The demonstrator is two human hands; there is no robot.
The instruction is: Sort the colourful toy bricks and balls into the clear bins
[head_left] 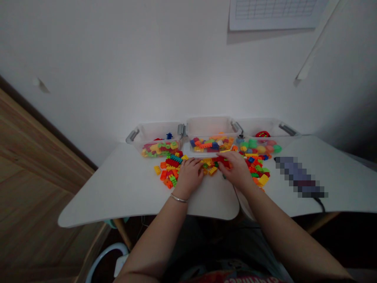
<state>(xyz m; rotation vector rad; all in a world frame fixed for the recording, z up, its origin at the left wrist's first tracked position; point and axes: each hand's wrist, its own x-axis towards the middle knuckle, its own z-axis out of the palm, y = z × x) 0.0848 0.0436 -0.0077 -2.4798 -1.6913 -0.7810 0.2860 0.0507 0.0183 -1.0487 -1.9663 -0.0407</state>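
Loose toy building bricks in red, orange, yellow, green and blue lie in a pile across the table. My left hand [191, 176] rests on the middle-left of the pile, fingers stretched forward over the bricks, with a bracelet on its wrist. Beside its fingertips is a yellow brick [212, 171]. My right hand [237, 169] reaches in from the other side, thumb and fingers apart. Red bricks [224, 162] show between them, and I cannot make out any brick firmly gripped. Just behind both hands stands the middle clear plastic box [212, 126], with bricks inside.
A left clear box [156, 129] holds colourful toy pieces, and a right clear box [277, 131] holds rounded pieces. A blurred-out object [299, 177] with a cable lies at the right on the white table [103, 188]. Behind is a wall [132, 70].
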